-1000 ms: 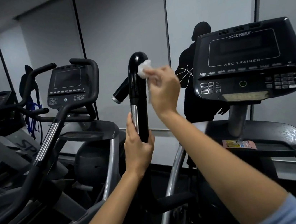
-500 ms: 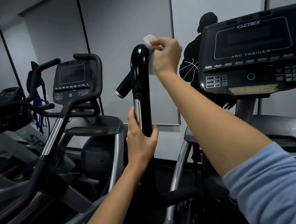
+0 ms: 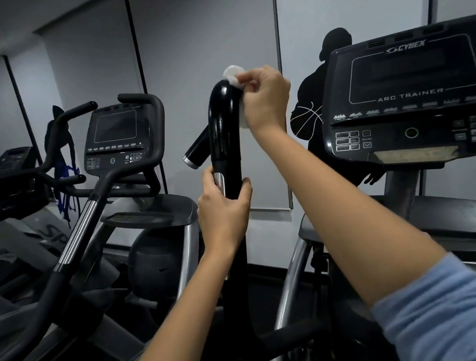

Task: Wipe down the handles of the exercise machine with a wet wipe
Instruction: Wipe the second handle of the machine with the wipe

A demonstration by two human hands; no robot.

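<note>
The glossy black handle [image 3: 223, 121] of the arc trainer stands upright in the middle of the view, curving over at its top, with a short side bar [image 3: 196, 152] capped in silver branching off to its left. A white wet wipe [image 3: 233, 75] is pressed against the right side of that curved top, bunched up, a lobe of it showing above the handle and another bit peeking out lower by the heel of the palm. The right hand [image 3: 265, 98] has its grip closed round the wipe, fingers curled and pinching it against the handle. Lower down, the left hand [image 3: 224, 209] is wrapped round the straight part of the handle, thumb on the left beside a silver strip, fingertips showing on the right. A light blue sleeve [image 3: 460, 317] covers the right upper arm. Just right of the handle sits the machine's console [image 3: 412, 90], marked CYBEX and ARC TRAINER. To the left stands a second machine [image 3: 116, 135] with its own dark screen and looping bars. Behind, on the grey wall, a black basketball-player silhouette [image 3: 313, 116] shows.
</note>
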